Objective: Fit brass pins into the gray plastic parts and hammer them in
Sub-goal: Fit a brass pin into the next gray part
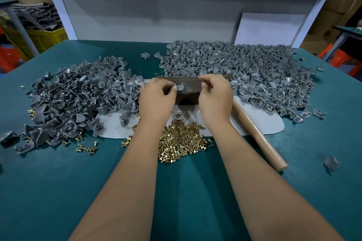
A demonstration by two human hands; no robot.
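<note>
Bare green table [58, 182] lies open along the near edge, while gray part heaps [74, 96] flank left and right toward the far white panel [156, 15]. The left hand [156, 100] pinches one gray part [180, 87] over a dark block [188, 92]; the right hand [215, 98] is curled, contents unclear. Brass pins [180, 143] lie near; the hammer handle [258, 137] runs far-left to near-right.
</note>
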